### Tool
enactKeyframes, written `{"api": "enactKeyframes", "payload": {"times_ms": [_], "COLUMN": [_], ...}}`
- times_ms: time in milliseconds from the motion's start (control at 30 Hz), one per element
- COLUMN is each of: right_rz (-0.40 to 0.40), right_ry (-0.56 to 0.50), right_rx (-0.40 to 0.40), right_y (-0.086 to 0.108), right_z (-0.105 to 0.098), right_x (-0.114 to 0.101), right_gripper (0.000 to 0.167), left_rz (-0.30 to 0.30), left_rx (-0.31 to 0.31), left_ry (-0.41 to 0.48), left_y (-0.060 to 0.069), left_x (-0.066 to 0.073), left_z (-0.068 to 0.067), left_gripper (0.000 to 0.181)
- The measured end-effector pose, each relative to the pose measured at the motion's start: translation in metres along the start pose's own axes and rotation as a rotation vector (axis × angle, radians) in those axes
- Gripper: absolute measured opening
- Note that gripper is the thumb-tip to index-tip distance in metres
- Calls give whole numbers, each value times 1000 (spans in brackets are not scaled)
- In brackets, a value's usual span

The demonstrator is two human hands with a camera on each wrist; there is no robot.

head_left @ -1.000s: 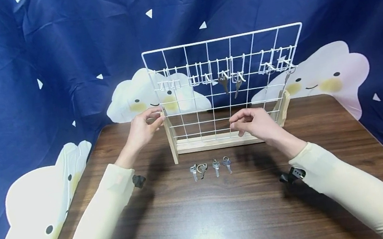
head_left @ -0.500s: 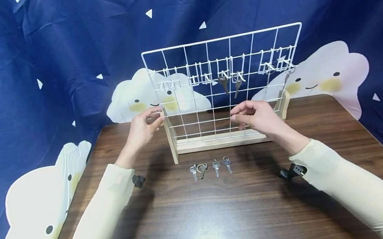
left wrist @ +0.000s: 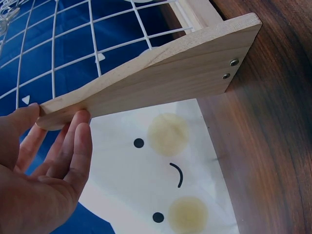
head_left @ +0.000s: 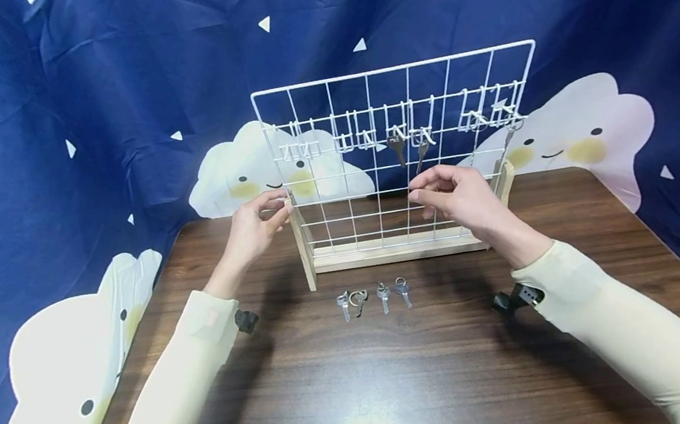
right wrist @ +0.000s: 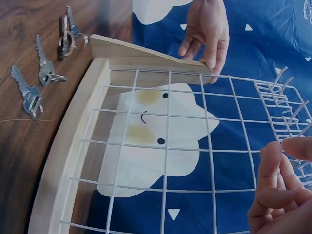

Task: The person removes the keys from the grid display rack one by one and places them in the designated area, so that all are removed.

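Observation:
A white wire grid rack (head_left: 364, 195) on a wooden stand stands across the table. My left hand (head_left: 252, 230) grips the upper end of the stand's left wooden side panel (left wrist: 161, 73), thumb on one face and fingers on the other. In front of the grid, my right hand (head_left: 462, 202) hovers with loosely curled fingers; thumb and index tips are close together with nothing visible between them. Just above it hang two keys, a dark key (head_left: 397, 149) and a key (head_left: 422, 148) whose lower end the hand hides. Another key (head_left: 511, 133) hangs at far right.
Several keys with rings, such as one key (head_left: 384, 295), lie in a row on the brown table (head_left: 312, 377) before the rack's wooden base bar (head_left: 386, 256). White hooks (head_left: 308, 148) line the grid's upper part. A dark blue curtain (head_left: 159, 63) with clouds hangs behind.
My right hand has risen along the front of the grid, from near the base bar to just below the hanging keys. My left hand stays on the side panel.

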State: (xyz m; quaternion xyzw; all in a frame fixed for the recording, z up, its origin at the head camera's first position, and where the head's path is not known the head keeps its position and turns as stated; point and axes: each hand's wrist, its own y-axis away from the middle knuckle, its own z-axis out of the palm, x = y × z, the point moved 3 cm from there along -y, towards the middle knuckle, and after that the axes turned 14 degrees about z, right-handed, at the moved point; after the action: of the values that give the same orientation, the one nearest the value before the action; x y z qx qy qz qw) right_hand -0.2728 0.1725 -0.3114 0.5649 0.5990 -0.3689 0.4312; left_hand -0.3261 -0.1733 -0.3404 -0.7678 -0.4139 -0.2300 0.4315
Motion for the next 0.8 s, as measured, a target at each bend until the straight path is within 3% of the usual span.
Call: {"api": "enactKeyframes", "payload": {"times_ms": [233,467,800], "right_rz": [-31,-70,-63], "right_ry": [-44,-123,-195], "right_rx": [38,71,108], "right_y": [-2,-4,-10], "right_z": [-2,-3,-1], "right_x": [-10,-16,-21], "right_gripper": [26,13,30], "left_rz": [2,5,7], "left_rx": [1,3,-2], "left_ry": [-6,-8,-14], "left_y": [-1,0,-1], "left_x": [-1,1,0], "left_z": [0,0,0], "left_gripper": [36,35,35]}}
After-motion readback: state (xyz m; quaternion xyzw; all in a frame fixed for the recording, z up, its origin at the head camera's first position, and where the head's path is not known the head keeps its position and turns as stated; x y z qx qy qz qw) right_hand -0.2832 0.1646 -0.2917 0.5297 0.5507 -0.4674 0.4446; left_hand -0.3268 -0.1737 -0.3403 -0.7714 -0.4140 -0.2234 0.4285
